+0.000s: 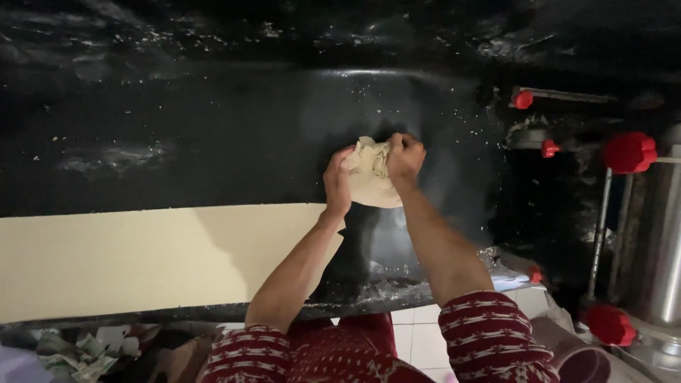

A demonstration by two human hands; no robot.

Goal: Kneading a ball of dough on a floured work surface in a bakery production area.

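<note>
Head view looks down on a dark, flour-speckled metal work surface (213, 135), where both bare hands work a pale, rumpled lump of dough (369, 181) near the middle of the surface, a little toward its right end. The left hand (338, 183) cups the lump's left side with curved, half-closed fingers pressed against it. The right hand (405, 156) is closed in a tight fist over the top right of the dough, gripping a fold of it.

To my eye this is a folding or kneading step. Doing it well would mean keeping the cupping hand as a steady stop while the fist draws the fold over and presses down, so the lump stays compact and clear of the surface's front edge.

A broad cream-coloured flat sheet (128, 255) lies along the front left of the surface. Red round knobs (628, 152) and a shiny steel cylinder (663, 241) stand past the right end.

The dough's underside is hidden, the far edge of the surface sinks into darkness, and the clutter at the lower left is too dim to identify.
</note>
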